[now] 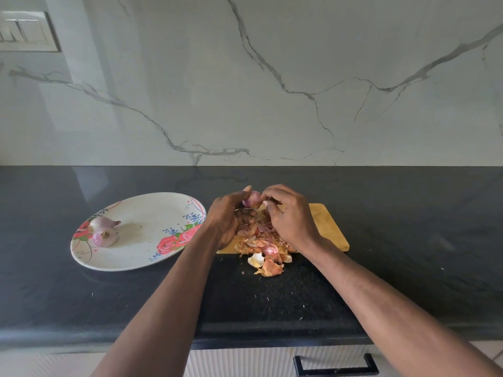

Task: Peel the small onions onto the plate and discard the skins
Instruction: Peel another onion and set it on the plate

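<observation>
Left hand gripping onion, right hand fingers pinching its skin

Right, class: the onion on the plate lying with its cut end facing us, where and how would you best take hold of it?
Pinch that onion across its rounded sides, a hand coming from above. It lies on the plate with a second onion touching its far side, so fingers fit best on its left and right.

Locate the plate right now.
Head view: the plate sits on the black counter, left of the cutting board and left hand, holding two onions.
</observation>
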